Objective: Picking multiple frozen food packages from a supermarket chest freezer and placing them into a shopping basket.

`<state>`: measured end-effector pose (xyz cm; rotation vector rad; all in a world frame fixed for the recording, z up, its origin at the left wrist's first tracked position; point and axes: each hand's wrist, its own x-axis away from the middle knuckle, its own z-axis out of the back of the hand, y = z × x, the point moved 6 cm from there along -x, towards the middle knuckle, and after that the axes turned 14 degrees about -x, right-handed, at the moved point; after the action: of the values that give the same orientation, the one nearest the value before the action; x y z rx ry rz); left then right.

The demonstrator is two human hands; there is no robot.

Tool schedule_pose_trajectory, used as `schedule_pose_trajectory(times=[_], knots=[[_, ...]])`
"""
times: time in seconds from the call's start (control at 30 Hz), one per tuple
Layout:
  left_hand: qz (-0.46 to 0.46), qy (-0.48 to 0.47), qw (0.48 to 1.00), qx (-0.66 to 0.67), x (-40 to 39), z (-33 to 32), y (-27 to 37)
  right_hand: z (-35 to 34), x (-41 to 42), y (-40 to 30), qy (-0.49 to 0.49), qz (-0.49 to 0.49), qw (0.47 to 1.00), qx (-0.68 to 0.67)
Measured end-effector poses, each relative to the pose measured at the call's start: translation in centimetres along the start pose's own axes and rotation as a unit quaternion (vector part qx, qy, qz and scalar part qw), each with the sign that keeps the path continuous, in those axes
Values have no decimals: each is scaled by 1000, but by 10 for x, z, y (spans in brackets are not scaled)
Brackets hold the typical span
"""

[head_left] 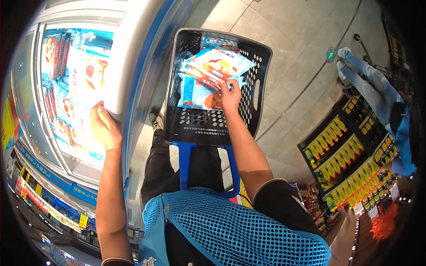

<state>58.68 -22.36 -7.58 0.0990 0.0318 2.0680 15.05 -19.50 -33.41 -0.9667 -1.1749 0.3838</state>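
My right hand (230, 94) pinches the near edge of a blue and white food packet (221, 64) inside a black plastic shopping basket (218, 139). Under it lies another blue packet (196, 94), with more packets at the far end. My left hand (106, 128) is at the lit opening of a freezer cabinet, over a large white and blue packet (87, 73) with pictured food. Glare hides whether its fingers grip that packet. Other packets (55, 56) stand upright and lean in the freezer behind it.
The freezer's white rim (128, 43) runs along the left of the basket, whose blue handle (184, 166) reaches my waist. Sliding glass doors are at far left. To the right are the tiled floor (293, 66), a shelf of yellow packets (344, 166) and another person's legs (369, 79).
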Motion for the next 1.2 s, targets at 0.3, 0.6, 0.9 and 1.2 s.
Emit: schedule_pose_trajectory(times=[0.3, 0.6, 0.9, 1.2], knots=[[7, 10, 1000, -18, 1, 7, -7, 41, 113, -38, -98, -20, 995, 12], [5, 16, 999, -29, -1, 6, -9, 122, 89, 45, -186, -39, 870, 455], [70, 10, 997, 37, 7, -1, -15, 112, 58, 69, -232, -137, 962, 37], [51, 1, 998, 48, 2, 35, 5, 127, 18, 74, -50, -87, 933, 347]])
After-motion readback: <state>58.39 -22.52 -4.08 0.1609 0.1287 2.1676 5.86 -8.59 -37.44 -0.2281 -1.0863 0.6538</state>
